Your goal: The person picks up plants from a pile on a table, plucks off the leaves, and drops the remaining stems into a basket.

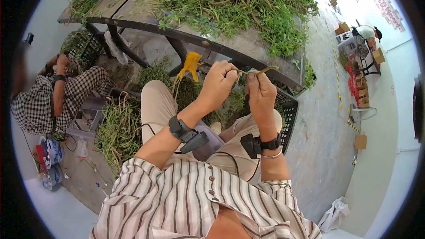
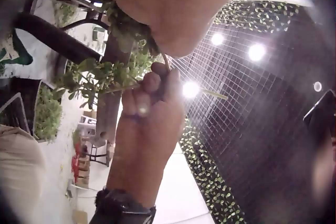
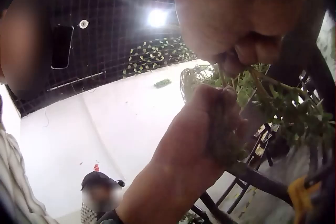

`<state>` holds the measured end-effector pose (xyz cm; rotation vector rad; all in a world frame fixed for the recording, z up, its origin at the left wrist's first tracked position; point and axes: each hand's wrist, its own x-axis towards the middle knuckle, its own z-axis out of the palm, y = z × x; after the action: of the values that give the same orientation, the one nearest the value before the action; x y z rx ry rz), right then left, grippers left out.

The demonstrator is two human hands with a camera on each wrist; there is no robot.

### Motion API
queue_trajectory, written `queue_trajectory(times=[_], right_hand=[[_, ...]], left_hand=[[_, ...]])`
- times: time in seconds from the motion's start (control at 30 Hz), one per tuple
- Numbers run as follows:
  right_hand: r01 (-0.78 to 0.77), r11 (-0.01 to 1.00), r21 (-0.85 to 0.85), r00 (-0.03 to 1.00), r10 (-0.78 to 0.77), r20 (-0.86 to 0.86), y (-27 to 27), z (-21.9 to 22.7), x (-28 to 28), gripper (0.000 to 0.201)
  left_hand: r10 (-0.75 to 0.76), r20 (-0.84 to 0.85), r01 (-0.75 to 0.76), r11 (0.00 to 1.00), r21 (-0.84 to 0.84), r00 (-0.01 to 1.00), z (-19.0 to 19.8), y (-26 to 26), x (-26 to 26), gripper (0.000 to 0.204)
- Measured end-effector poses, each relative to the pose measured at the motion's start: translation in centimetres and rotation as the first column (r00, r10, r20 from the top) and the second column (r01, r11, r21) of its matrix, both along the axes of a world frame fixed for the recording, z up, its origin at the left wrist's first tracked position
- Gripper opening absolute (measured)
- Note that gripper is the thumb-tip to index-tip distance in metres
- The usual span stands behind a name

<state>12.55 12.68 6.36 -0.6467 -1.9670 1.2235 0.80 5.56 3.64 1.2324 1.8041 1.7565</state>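
Observation:
In front of the lap, my left hand (image 1: 218, 84) and right hand (image 1: 262, 95) meet fingertip to fingertip over a leafy green plant stem (image 1: 268, 68). The right thumb and fingers pinch it, and a thick pale end sticks out past them. My left fingers pinch a thin strand running between the hands, also seen in the left wrist view. On the other side of the right hand, leaves (image 2: 92, 81) hang from the stem. The right wrist view has the left hand (image 3: 181, 134) low and the right hand (image 3: 236, 14) large at the top, with leaves (image 3: 294, 108) below it.
A heap of leafy stems (image 1: 230, 4) covers the table (image 1: 186, 33) ahead. A black crate (image 1: 290, 119) stands by my right knee, more stems (image 1: 117, 132) lie by my left leg. Yellow strips (image 1: 190, 65) hang under the table edge. Another person (image 1: 55, 93) sits at left.

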Motion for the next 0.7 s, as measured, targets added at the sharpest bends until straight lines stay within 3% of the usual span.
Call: queue_trajectory(times=[0.17, 0.23, 0.3, 0.43, 0.5, 0.63, 0.7], right_hand=[[0.024, 0.995, -0.096, 0.999, -0.026, -0.027, 0.3, -0.2, 0.2, 0.021], [0.003, 0.974, -0.229, 0.995, -0.027, -0.101, 0.7, -0.4, 0.5, 0.021], [0.014, 0.972, -0.234, 0.996, -0.033, -0.080, 0.7, -0.3, 0.6, 0.021], [0.028, 0.976, -0.217, 0.998, -0.041, -0.057, 0.8, -0.7, 0.7, 0.022], [0.033, 0.968, -0.248, 0.996, -0.053, -0.073, 1.1, -0.9, 0.9, 0.022], [0.064, 0.961, -0.267, 0.995, -0.081, -0.054, 0.8, -0.6, 0.9, 0.022], [0.057, 0.962, -0.268, 0.995, -0.076, -0.060, 0.9, -0.7, 0.9, 0.022]], left_hand=[[-0.093, 0.168, 0.097, 0.995, -0.018, 0.981, -0.3, -0.1, 0.0, 0.023], [-0.140, 0.192, 0.150, 0.988, -0.040, 0.971, -0.3, -0.4, 0.0, 0.023], [-0.325, 0.352, 0.335, 0.941, 0.033, 0.878, -0.7, -0.6, 0.0, 0.023], [-0.355, 0.356, 0.392, 0.919, -0.035, 0.864, -0.6, -1.3, -0.3, 0.022], [-0.324, 0.275, 0.370, 0.920, -0.132, 0.905, -0.2, -1.7, -0.5, 0.023], [-0.272, 0.222, 0.303, 0.945, -0.120, 0.936, -0.4, -2.0, -0.1, 0.026], [-0.210, 0.042, 0.214, 0.968, -0.134, 0.977, -0.1, -2.1, 0.0, 0.026]])
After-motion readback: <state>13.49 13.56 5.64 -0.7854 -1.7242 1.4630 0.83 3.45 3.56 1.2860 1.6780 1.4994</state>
